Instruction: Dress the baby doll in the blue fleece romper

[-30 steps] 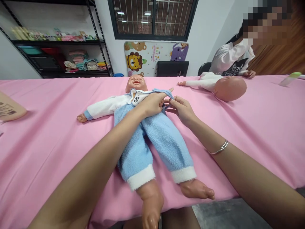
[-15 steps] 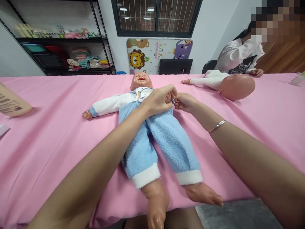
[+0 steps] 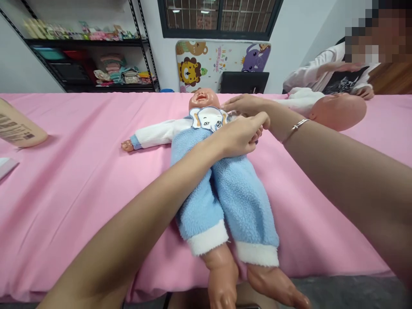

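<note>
The doll (image 3: 204, 99) is lying on its back in the middle of the pink counter (image 3: 64, 193). My left hand (image 3: 240, 137) is curling its fingers shut over the blue suit (image 3: 238, 201). My right hand (image 3: 246, 104) is stretching its fingers by the white bib (image 3: 208, 118), and I cannot tell if they are holding it.

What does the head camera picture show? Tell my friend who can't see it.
A baby doll in a blue fleece romper lies on its back on a pink tablecloth. The left hand rests on the romper's front, and the right hand, with a silver bangle, reaches near the doll's shoulder.
</note>
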The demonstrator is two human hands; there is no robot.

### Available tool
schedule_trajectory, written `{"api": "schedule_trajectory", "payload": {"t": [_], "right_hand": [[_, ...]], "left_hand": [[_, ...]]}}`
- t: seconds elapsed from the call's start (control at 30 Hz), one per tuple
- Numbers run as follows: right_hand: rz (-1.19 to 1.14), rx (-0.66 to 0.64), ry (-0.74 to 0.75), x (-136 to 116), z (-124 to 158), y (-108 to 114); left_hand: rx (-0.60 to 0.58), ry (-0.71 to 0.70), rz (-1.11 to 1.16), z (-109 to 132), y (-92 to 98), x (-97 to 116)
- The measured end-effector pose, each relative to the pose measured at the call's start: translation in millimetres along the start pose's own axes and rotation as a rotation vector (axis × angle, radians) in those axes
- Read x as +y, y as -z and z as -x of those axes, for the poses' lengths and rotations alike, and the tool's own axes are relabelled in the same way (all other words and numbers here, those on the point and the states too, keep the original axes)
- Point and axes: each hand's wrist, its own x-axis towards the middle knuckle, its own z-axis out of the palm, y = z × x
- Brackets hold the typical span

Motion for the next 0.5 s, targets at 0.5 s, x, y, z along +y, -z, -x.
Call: {"api": "schedule_trajectory", "payload": {"t": [0.5], "right_hand": [[0.149, -0.230, 0.210, 34, 27, -7]], "left_hand": [[-0.271, 0.123, -0.121, 6, -11.9, 10]]}}
